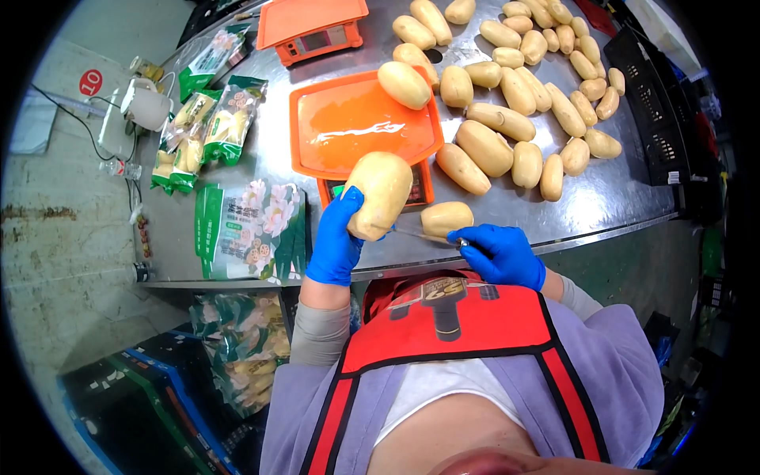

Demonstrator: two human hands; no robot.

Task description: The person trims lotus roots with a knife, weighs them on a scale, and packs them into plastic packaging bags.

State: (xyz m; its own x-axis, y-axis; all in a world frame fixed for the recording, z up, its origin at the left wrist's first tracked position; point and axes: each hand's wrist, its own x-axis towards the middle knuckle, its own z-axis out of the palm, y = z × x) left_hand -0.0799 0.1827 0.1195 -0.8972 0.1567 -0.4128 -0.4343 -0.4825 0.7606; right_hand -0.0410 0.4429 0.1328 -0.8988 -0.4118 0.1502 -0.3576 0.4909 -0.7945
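Observation:
My left hand [339,241], in a blue glove, grips a large peeled lotus root [382,194] in front of the orange scale tray [324,131]. In my right hand [500,252], also blue-gloved, is a knife [462,243]; its thin blade points left towards the held root. Just beyond the right hand, a short lotus root piece [447,218] lies near the table's front edge. Another lotus root [404,85] rests on the tray's far right corner. The scale's display is partly hidden behind the held root.
Many lotus roots [484,148] cover the right side of the metal table [586,210]. A second orange scale [313,28] stands at the back. To the left lie a flat printed bag [249,229] and several filled bags [229,123]. A black crate [645,119] borders the right.

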